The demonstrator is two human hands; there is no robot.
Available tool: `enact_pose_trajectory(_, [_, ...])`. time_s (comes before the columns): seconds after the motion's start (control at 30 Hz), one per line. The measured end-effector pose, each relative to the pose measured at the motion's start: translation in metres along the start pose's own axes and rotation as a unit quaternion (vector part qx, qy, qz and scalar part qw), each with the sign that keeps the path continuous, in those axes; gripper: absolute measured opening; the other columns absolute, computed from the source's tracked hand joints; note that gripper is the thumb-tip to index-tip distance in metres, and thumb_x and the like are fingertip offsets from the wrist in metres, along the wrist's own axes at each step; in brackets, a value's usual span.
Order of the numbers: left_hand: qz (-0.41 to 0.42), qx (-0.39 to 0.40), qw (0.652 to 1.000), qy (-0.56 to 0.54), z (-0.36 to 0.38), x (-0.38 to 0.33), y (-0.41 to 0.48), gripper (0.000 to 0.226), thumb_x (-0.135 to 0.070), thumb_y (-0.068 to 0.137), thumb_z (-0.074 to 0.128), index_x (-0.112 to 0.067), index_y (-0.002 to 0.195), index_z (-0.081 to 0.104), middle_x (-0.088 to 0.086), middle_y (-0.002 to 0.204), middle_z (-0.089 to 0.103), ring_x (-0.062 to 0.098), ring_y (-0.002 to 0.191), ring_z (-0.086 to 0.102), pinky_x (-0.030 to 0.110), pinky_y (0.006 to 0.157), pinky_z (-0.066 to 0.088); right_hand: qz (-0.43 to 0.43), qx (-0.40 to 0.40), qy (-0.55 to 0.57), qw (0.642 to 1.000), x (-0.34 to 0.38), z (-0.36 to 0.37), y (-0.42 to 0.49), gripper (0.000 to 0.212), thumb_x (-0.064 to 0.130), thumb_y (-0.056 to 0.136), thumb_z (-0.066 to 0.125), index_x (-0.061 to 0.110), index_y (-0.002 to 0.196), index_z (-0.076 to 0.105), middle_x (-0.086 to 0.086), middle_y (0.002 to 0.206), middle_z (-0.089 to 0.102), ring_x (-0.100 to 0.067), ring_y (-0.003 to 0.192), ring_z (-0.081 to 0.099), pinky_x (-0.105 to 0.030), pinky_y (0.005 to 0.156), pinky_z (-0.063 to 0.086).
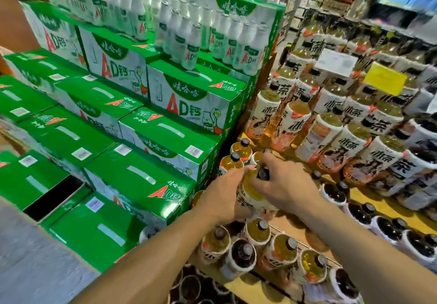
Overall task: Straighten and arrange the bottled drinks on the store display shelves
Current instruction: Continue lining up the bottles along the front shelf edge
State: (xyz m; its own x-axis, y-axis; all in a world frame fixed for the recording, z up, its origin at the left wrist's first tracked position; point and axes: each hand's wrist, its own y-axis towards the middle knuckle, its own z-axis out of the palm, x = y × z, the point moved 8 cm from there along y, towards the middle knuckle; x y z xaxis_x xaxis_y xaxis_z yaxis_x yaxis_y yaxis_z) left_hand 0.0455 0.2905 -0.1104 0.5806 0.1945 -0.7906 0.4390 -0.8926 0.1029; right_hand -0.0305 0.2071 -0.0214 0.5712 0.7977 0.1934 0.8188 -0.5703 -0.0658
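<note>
A yellow tea bottle point(250, 191) with a white label and dark cap stands at the left end of a wooden shelf point(290, 226). My left hand point(224, 195) grips its body from the left. My right hand point(281, 180) pinches its cap and neck from above. More yellow tea bottles point(238, 153) stand just behind it, and others point(281, 249) fill the shelf below. Rows of the same white-labelled bottles point(335, 138) cover the upper tiers on the right.
Stacked green drink cartons point(142, 176) form a stepped wall close on the left, with small white bottles point(189, 36) on top. Dark-liquid bottles point(359, 213) line the shelf to the right. Yellow and white price cards point(384, 79) hang over the upper tiers.
</note>
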Motion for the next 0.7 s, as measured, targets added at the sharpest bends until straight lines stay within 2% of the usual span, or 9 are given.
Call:
enact_pose_trajectory(0.17, [-0.032,0.031,0.999,-0.004,0.020,0.048,0.013,0.104,-0.049,0.068,0.087,-0.038,0.153,0.029,-0.017,0.147,0.043,0.012,0.130,0.049,0.040,0.106,0.047,0.007,0.024,0.020,0.999,-0.010,0.051,0.028,0.028,0.049,0.090,0.060,0.029,0.093,0.040,0.004,0.075,0.060,-0.021,0.067,0.061,-0.043,0.060,0.055])
enact_pose_trajectory(0.33, [-0.079,0.072,0.994,0.010,0.050,0.089,0.022,0.106,-0.049,0.069,0.086,-0.038,0.155,0.025,-0.017,0.152,0.036,0.014,0.134,0.045,0.040,0.107,0.046,0.003,0.076,0.030,0.997,-0.023,0.097,0.045,0.026,0.049,0.093,0.056,0.034,0.097,0.035,0.006,0.069,0.056,-0.017,0.063,0.059,-0.033,0.051,0.043])
enact_pose_trajectory(0.43, [-0.098,0.091,0.991,0.023,0.066,0.106,0.021,0.104,-0.043,0.072,0.087,-0.034,0.155,0.024,-0.015,0.154,0.033,0.016,0.136,0.043,0.038,0.109,0.044,-0.003,0.102,0.036,0.994,-0.026,0.124,0.051,0.027,0.046,0.094,0.055,0.031,0.107,0.036,0.009,0.073,0.055,-0.020,0.073,0.063,-0.034,0.059,0.048])
enact_pose_trajectory(0.6, [-0.138,0.109,0.981,0.085,0.090,0.129,0.021,0.100,-0.023,0.079,0.082,-0.031,0.156,0.019,-0.012,0.157,0.028,0.017,0.138,0.043,0.037,0.110,0.043,0.035,0.148,0.064,0.986,-0.040,0.170,0.058,0.030,0.048,0.093,0.054,0.026,0.106,0.038,0.002,0.081,0.064,-0.021,0.075,0.063,-0.040,0.065,0.052])
enact_pose_trajectory(0.7, [-0.162,0.130,0.972,0.108,0.098,0.141,0.019,0.097,-0.022,0.081,0.080,-0.027,0.156,0.018,-0.007,0.156,0.031,0.022,0.135,0.046,0.038,0.110,0.043,0.046,0.153,0.076,0.984,-0.042,0.192,0.059,0.028,0.044,0.093,0.056,0.025,0.106,0.040,0.002,0.086,0.064,-0.021,0.080,0.063,-0.040,0.068,0.052])
